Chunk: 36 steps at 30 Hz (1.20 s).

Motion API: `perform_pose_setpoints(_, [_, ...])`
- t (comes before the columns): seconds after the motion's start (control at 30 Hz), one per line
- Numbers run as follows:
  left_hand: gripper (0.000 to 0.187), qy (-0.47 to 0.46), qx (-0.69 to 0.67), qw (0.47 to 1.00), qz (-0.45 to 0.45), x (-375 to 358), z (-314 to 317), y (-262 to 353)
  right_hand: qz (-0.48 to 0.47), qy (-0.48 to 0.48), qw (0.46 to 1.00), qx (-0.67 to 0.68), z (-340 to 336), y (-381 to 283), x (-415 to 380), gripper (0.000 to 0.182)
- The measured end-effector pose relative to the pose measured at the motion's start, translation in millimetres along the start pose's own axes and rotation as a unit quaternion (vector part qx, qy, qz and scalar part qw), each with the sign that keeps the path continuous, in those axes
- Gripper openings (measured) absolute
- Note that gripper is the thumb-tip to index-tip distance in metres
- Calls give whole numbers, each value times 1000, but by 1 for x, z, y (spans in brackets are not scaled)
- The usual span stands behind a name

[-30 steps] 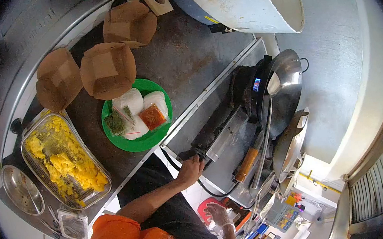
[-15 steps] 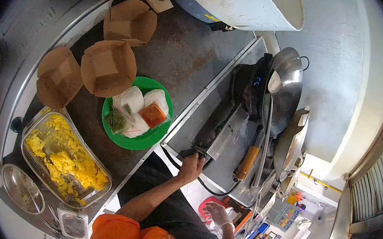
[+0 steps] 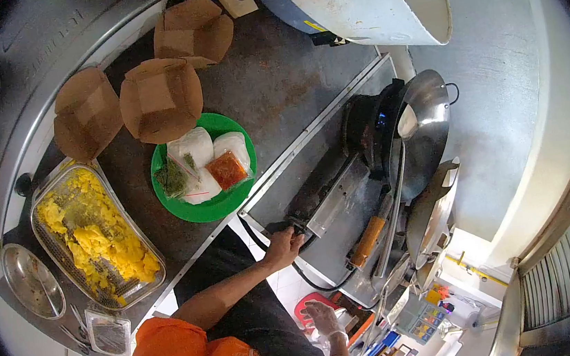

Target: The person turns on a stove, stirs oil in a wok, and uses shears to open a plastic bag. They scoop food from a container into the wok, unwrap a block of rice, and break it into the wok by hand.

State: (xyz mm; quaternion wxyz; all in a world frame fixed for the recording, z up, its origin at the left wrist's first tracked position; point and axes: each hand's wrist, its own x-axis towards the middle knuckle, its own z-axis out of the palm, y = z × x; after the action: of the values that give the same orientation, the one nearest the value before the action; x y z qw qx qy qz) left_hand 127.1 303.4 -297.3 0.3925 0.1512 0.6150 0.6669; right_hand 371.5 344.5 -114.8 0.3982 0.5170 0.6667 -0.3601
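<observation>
My bare left hand (image 3: 283, 249) is closed around a small dark knob (image 3: 297, 231) at the near end of the metal cooker unit. Lower down, my right hand (image 3: 321, 317), in a clear plastic glove, hangs beside my apron with its fingers apart and nothing in it. Beyond the knob, a steel wok (image 3: 432, 124) sits tilted on the black burner (image 3: 361, 125), with a long-handled ladle (image 3: 406, 123) resting in it. A green plate (image 3: 215, 209) left of the cooker holds white packets (image 3: 191, 147), a red-orange packet (image 3: 227, 171) and a bag of green herbs (image 3: 172, 179).
Open cardboard boxes (image 3: 160, 101) stand at the upper left. A wire basket (image 3: 157, 250) holds yellow scrambled food, near a steel bowl (image 3: 34, 281) and a small clear container (image 3: 109, 332). A large white tub (image 3: 364, 3) is at the top. A wooden-handled tool (image 3: 368, 241) lies right of my left hand.
The blue digits on the burner look dimmer. Both hands are in almost the same places.
</observation>
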Motion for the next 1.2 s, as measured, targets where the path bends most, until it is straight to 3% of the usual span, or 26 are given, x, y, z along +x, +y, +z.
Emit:
perform_pose_setpoints(0.27, [31,-30,14,999,-40,0,-3,4,62,18,995,70,1,-18,-3,29])
perform_pose_setpoints(0.4, [31,-34,21,999,-30,0,-2,2,4,9,999,40,4,8,3,29])
perform_pose_setpoints(0.47, [31,-38,11,998,-47,1,-5,6,95,19,991,86,1,-19,-3,29])
perform_pose_setpoints(0.5, [32,-42,-1,997,-64,0,-5,6,96,19,991,87,2,-15,-2,29])
perform_pose_setpoints(0.7, [32,-32,10,999,-35,0,-5,5,-7,4,1000,22,4,-1,0,31])
perform_pose_setpoints(0.77, [32,-33,-5,999,-41,0,-5,5,53,21,993,100,5,-17,-2,32])
perform_pose_setpoints(0.9, [33,-23,-53,998,-17,-1,1,-5,82,27,989,121,2,-52,-14,30])
perform_pose_setpoints(1.0, [32,-49,-34,997,-58,1,-6,8,63,9,992,109,5,-30,-8,29])
perform_pose_setpoints(1.07, [32,-59,4,997,-49,2,-8,7,-89,21,996,-22,10,15,5,30])
perform_pose_setpoints(1.1, [32,-68,42,996,-41,1,-7,4,-89,21,996,-21,7,19,6,30])
perform_pose_setpoints(1.17, [34,-43,3,999,-33,1,2,-8,-51,10,996,67,-5,28,8,33])
perform_pose_setpoints(1.2, [36,-19,-36,999,-25,0,5,-13,34,21,990,135,-17,12,4,34])
